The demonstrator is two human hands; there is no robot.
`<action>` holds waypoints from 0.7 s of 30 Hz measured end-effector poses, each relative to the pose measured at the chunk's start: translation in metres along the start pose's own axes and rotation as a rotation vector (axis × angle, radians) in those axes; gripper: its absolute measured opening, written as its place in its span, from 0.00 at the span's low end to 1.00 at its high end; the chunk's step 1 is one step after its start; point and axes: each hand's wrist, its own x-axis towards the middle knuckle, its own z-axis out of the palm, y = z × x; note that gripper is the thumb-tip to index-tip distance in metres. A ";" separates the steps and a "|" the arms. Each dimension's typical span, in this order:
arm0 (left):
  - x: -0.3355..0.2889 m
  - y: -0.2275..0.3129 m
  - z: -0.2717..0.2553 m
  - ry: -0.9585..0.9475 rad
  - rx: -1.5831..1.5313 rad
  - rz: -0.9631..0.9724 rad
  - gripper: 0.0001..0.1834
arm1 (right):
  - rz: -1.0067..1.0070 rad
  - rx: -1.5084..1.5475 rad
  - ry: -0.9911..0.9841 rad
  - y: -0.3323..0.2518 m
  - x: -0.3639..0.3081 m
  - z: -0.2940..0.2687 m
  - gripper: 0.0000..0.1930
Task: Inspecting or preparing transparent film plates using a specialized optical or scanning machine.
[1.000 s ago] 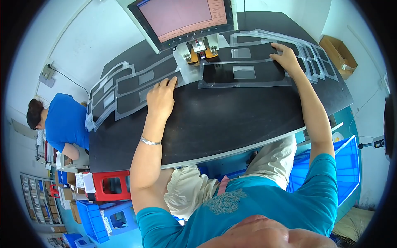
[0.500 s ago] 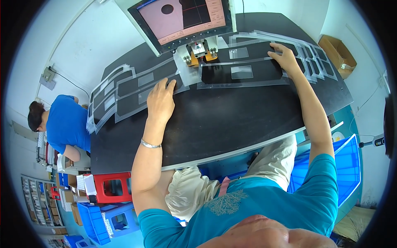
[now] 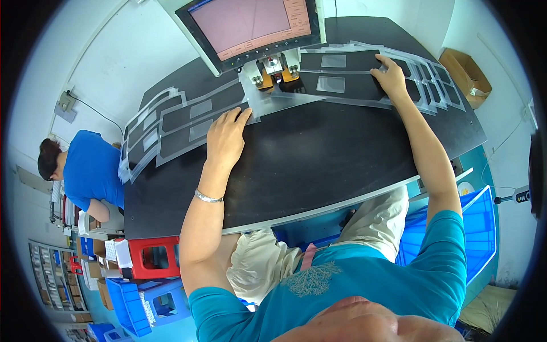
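Under the machine head [image 3: 273,71] lies a framed sheet [image 3: 331,85], dark with clear borders and two small pale rectangles. My right hand [image 3: 392,82] rests on its right part, thumb and fingers apart. Farther left, another such sheet [image 3: 200,108] lies flat on the black table. My left hand [image 3: 225,137] is palm down at that sheet's near right corner, fingers stretched out. Whether its fingertips also touch the clear strip under the machine head, I cannot tell.
Stacked framed sheets fan out at the right [image 3: 436,85] and far left [image 3: 149,128]. A monitor [image 3: 248,28] hangs over the machine. Beyond the table's right end stands a cardboard box [image 3: 464,77]. A co-worker in blue [image 3: 94,168] bends at the left, near a red stool [image 3: 154,259].
The sheet under the machine head has shifted away from me and turned, its near edge now slanting. My left hand has slid slightly right. The monitor's dark shapes have given way to plain pink.
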 end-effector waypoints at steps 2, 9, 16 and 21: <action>0.000 0.000 0.001 0.008 -0.001 0.005 0.27 | -0.016 -0.026 0.025 -0.001 0.000 0.004 0.29; 0.000 0.000 0.003 0.018 -0.023 0.005 0.26 | -0.043 -0.061 0.045 0.001 0.000 0.006 0.29; -0.001 0.004 0.001 0.036 -0.005 0.017 0.25 | 0.010 0.022 0.000 -0.002 -0.006 -0.001 0.29; 0.000 0.021 -0.008 0.036 0.002 0.060 0.23 | -0.210 -0.117 0.019 0.009 -0.003 -0.001 0.29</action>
